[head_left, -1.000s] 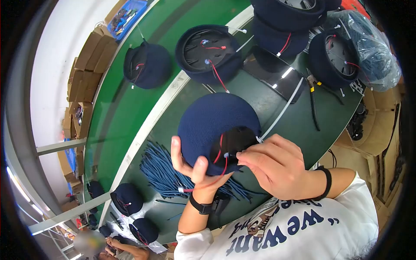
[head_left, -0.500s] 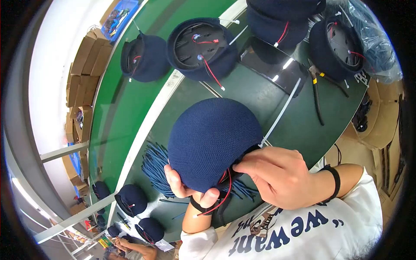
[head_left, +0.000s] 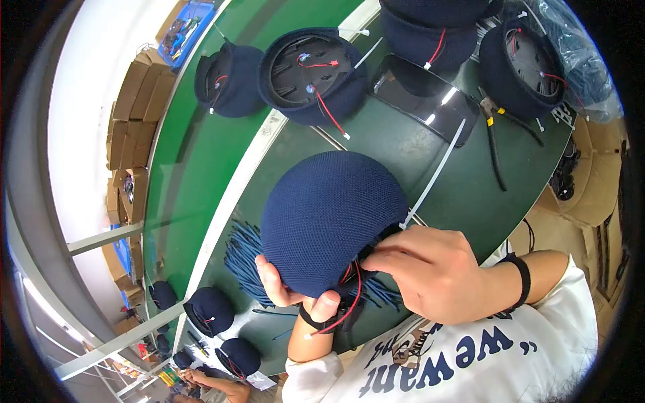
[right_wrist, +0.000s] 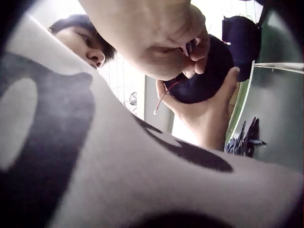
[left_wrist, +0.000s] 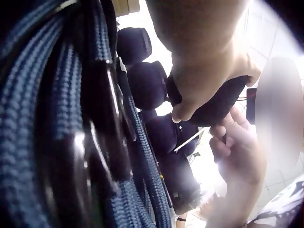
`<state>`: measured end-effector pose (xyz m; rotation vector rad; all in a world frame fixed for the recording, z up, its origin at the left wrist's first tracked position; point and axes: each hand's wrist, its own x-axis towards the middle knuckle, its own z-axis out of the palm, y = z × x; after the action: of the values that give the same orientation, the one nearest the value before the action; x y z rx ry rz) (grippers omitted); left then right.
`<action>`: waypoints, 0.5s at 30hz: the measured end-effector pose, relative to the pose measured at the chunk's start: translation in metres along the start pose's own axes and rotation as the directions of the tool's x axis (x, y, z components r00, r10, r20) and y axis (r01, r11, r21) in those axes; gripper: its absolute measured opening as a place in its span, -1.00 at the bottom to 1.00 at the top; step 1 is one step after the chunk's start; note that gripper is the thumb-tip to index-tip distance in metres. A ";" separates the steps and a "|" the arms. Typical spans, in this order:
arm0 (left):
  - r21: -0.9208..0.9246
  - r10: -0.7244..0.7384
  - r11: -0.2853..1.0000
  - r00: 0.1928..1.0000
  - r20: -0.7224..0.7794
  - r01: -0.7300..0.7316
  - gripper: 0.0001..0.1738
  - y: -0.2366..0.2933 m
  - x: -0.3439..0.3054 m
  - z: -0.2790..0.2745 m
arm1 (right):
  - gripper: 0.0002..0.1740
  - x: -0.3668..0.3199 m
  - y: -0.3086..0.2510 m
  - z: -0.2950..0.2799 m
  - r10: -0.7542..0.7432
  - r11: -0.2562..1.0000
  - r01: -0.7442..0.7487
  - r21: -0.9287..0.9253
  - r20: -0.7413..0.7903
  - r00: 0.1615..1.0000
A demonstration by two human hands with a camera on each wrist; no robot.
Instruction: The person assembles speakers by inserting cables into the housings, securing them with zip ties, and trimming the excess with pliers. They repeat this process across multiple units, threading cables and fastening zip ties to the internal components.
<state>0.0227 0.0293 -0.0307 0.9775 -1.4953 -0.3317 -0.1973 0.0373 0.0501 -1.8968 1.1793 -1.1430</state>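
Note:
A navy mesh-covered dome (head_left: pixel 332 215) is tipped with its rounded top up and its opening towards the person. My left hand (head_left: pixel 274 285) grips it from the lower left, thumb at the rim. At the opening, my right hand (head_left: pixel 437 272) has curled fingers pinching a bit of dark material, seen at its fingertips in the right wrist view; I cannot tell exactly what it is. A white cable tie (head_left: pixel 433 174) sticks up from the rim beside the right knuckles. Red wires (head_left: pixel 353 295) hang from the opening past the left thumb. The dome's inside is mostly hidden.
Behind lie a phone (head_left: pixel 426 97), pliers (head_left: pixel 494 134) and more domes, one upturned dome (head_left: pixel 309 77) showing red wires. A bundle of blue cords (head_left: pixel 245 258) is under the held dome. A plastic bag (head_left: pixel 584 60) sits far right. Another person's arm (head_left: pixel 225 386) shows lower left.
The dome has tilted so its opening turned down towards the person, and its rounded top now shows. Both hands have kept their hold at the rim; little differs over the last half second.

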 end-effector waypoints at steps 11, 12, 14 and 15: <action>0.115 0.016 0.993 0.999 -0.034 -0.012 0.07 0.000 -0.008 -0.005 | -0.72 -0.005 0.012 0.022 -0.024 0.985 0.060 0.162 -0.219 0.975; 0.160 0.139 0.978 0.990 -0.028 -0.133 0.06 -0.010 -0.011 -0.007 | -0.72 -0.005 0.013 0.022 -0.049 0.988 0.079 0.134 -0.214 0.976; 0.147 0.185 0.973 0.982 -0.048 -0.176 0.06 -0.012 -0.011 -0.007 | -0.71 -0.008 0.012 0.019 -0.094 0.990 0.113 0.081 -0.206 0.974; 0.085 0.106 0.991 0.991 -0.076 -0.100 0.05 -0.001 -0.003 0.002 | -0.71 -0.010 0.011 0.018 -0.106 0.991 0.120 0.058 -0.197 0.975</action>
<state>0.0211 0.0302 -0.0340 0.9628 -1.4894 -0.1565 -0.1873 0.0428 0.0295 -1.8522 1.1283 -1.4399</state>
